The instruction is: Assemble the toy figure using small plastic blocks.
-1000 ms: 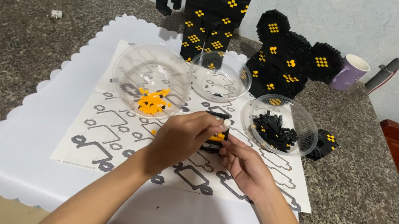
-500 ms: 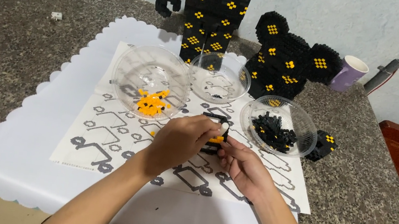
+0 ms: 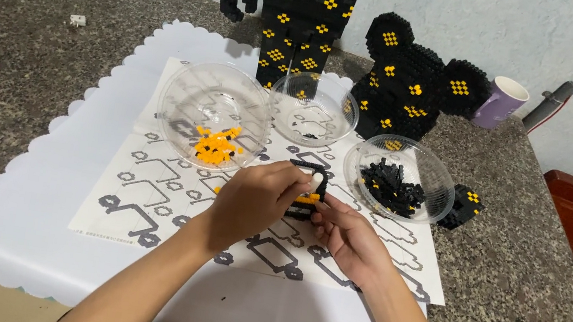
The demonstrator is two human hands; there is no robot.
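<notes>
Both hands meet over the white printed instruction sheet (image 3: 147, 194) — left hand (image 3: 251, 201) and right hand (image 3: 350, 239) fingers pinch one small black-and-orange brick assembly (image 3: 304, 202), beside the clear plastic bowl of black bricks (image 3: 399, 178).

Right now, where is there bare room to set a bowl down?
Free: the white mat left of the instruction sheet, and the mat's near edge between the forearms. Crowded: the three bowls, orange bricks bowl to black bricks bowl, ahead of both hands.
</notes>
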